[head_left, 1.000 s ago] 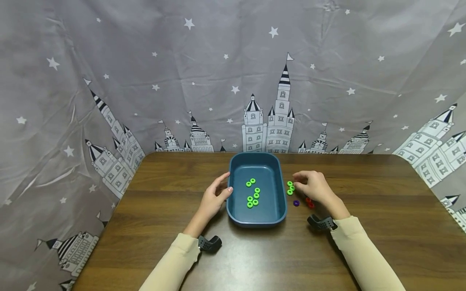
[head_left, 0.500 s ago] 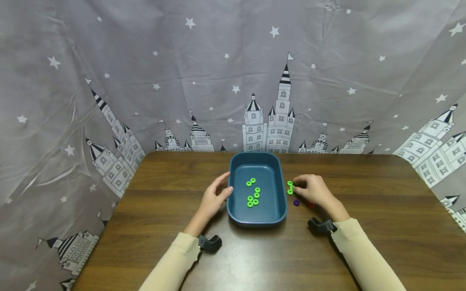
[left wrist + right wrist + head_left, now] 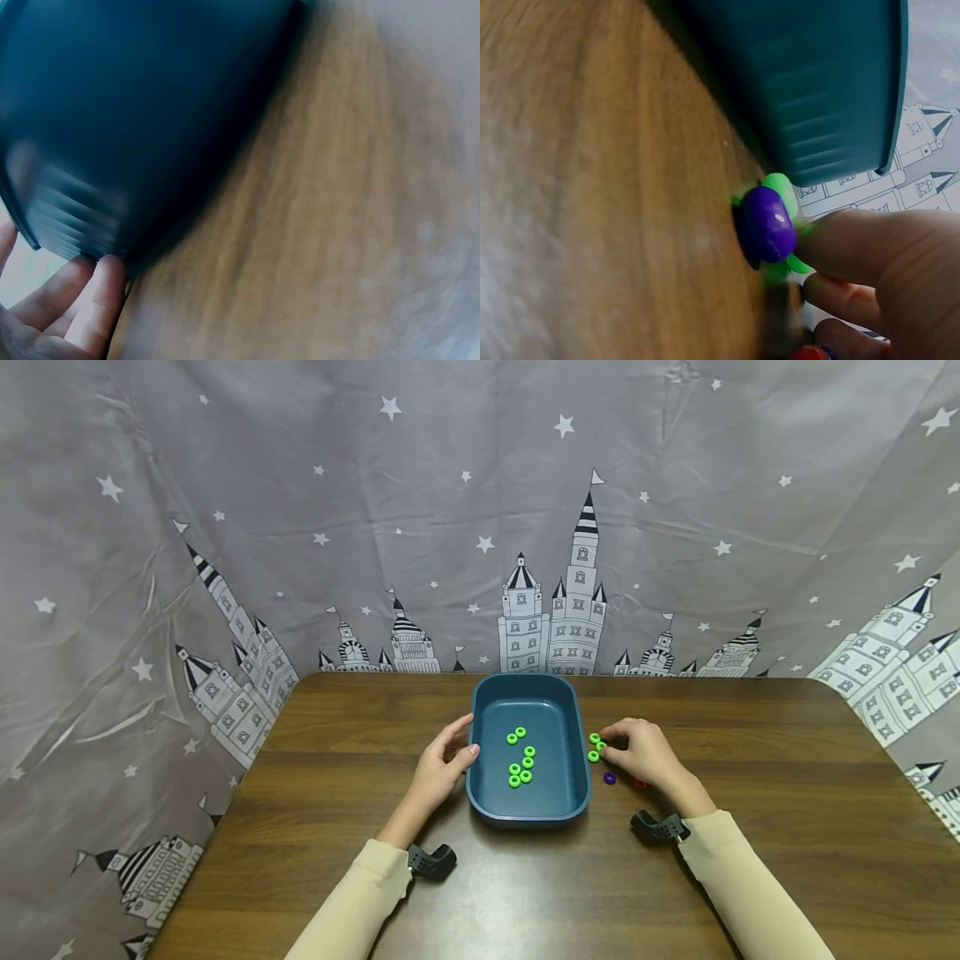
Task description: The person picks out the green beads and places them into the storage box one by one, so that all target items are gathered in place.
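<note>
A deep blue tub [image 3: 558, 777] stands on the table with several small green rings [image 3: 528, 762] scattered on its floor. My left hand [image 3: 437, 768] holds its left side, thumb at the rim and fingertips against the outer wall [image 3: 82, 225]. Just right of the tub, my right hand [image 3: 648, 756] pinches a green ring [image 3: 602, 746] between thumb and fingers. Two more green rings [image 3: 593, 757] lie beside it. Nearer me is a purple ring [image 3: 610, 778], which partly hides green ones in the right wrist view. A red ring [image 3: 639, 782] shows below the right hand, partly covered.
The brown wooden table [image 3: 337, 760] extends to both sides of the tub. Behind its far edge hangs a grey curtain [image 3: 420, 502] printed with castles and stars. A black strap device [image 3: 432, 863] sits on the left wrist, another [image 3: 660, 827] on the right.
My right hand has lowered slightly, its thumb and fingers closing on a green ring. The neighbouring green rings have shifted a little left. One red ring is now covered; my left hand stays put.
</note>
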The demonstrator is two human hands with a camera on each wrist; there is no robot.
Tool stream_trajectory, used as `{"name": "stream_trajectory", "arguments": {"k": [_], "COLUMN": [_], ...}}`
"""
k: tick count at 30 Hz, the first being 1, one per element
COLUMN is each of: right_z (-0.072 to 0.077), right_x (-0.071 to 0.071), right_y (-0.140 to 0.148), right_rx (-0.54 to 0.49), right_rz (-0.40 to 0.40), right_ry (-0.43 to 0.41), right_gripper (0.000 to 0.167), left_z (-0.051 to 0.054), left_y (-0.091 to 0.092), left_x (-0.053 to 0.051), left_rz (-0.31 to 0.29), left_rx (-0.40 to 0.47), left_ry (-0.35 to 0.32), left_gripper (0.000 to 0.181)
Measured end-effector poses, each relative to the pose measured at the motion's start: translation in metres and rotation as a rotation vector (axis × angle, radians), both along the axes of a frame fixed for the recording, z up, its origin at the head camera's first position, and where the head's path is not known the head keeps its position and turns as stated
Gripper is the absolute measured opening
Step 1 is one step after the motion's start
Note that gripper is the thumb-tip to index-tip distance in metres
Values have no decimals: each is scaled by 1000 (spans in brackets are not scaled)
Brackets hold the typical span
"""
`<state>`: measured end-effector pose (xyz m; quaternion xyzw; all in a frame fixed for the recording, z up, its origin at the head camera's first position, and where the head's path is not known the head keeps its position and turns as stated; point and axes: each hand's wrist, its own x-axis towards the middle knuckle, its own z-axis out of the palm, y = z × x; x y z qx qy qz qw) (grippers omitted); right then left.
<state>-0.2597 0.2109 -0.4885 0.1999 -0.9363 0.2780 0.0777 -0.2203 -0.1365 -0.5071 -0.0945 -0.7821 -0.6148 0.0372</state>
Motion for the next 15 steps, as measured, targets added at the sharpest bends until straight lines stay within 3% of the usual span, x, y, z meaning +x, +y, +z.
{"name": "stream_trajectory", "arguments": {"k": [15], "right_z": [-3], "right_x": [2], "right_y": [-2], "right_rx": [47], "right_rz": [6], "right_ry": [60], "right_gripper": [18], "left_z": [0], "left_y": [0], "left_x": [0], "left_rz": [8], "left_rx": [-2], "left_ry": [-11], "left_gripper": [52]}}
